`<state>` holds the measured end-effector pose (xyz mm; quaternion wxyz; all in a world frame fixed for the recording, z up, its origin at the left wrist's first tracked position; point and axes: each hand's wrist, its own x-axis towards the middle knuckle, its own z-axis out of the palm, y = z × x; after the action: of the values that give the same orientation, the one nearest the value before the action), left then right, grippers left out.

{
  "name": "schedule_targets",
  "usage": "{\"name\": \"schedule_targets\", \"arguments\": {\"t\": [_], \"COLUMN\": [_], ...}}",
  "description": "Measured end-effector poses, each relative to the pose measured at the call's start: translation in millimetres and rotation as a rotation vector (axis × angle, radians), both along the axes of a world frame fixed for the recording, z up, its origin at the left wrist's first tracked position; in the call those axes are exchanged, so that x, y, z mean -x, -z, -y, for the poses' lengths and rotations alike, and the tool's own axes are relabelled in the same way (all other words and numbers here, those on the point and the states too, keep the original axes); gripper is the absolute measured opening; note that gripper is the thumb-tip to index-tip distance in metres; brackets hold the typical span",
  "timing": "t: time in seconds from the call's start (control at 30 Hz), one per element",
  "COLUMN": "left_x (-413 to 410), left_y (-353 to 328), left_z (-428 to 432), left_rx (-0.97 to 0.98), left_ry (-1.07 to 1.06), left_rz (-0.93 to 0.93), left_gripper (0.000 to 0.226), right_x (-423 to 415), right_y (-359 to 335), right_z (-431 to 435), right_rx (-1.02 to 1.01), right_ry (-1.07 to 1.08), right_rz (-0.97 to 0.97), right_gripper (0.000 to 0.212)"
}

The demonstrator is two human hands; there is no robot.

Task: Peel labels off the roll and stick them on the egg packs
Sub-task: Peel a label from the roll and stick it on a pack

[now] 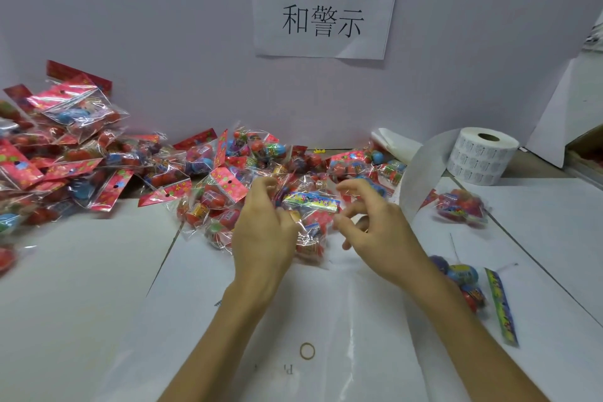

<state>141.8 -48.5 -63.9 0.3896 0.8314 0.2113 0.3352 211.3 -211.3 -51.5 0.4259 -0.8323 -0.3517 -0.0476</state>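
While my left hand [261,232] grips the pack [310,215] by its left side at mid-frame, fingers curled round the film, my right hand [375,232] sits curled at the pack's right edge; whether it pinches a label I cannot tell. To stick well, I judge I should keep the film taut, lay one label edge first and smooth across. Behind lies the pile [98,166], centre to left; the roll [479,157] stands upper right.

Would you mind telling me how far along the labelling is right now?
Done, seemingly: two egg packs set aside at right, labels unseen. In hand: left hand grips one pack, right hand at its edge. Left: the big pile beyond; the label roll stands well stocked.
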Motion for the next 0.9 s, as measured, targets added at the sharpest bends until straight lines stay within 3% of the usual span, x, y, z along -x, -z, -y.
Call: {"name": "schedule_targets", "arguments": {"t": [0.17,0.27,0.4,0.57,0.7,0.9], "left_x": [0.0,-0.2,0.6,-3.9,-4.2,-1.4], "left_y": [4.8,4.5,2.1,-5.3,-6.1,-11.6], "left_z": [-8.3,-2.9,-2.8,-8.2,-4.9,0.1], "left_rx": [-0.17,-0.212,-0.066,0.472,0.526,0.779], "left_ry": [-0.066,-0.042,0.014,0.189,0.239,0.28], "left_rz": [-0.362,-0.426,-0.292,0.007,0.117,0.134], "left_gripper": [0.039,0.038,0.041,0.072,0.023,0.009], "right_x": [0.3,4.8,7.4,7.9,8.7,8.4], "right_y": [6.7,10.3,11.2,1.8,-2.6,-5.2], "right_z": [-2.0,-7.3,-12.0,-10.7,-8.3,-7.6], "right_rx": [0.169,0.224,0.153,-0.069,-0.259,-0.428], "right_ry": [0.026,-0.005,0.018,0.079,0.075,-0.027], "right_rz": [-0.142,-0.179,-0.175,-0.162,-0.178,-0.281], "right_gripper": [0.071,0.087,0.091,0.087,0.081,0.077]}}
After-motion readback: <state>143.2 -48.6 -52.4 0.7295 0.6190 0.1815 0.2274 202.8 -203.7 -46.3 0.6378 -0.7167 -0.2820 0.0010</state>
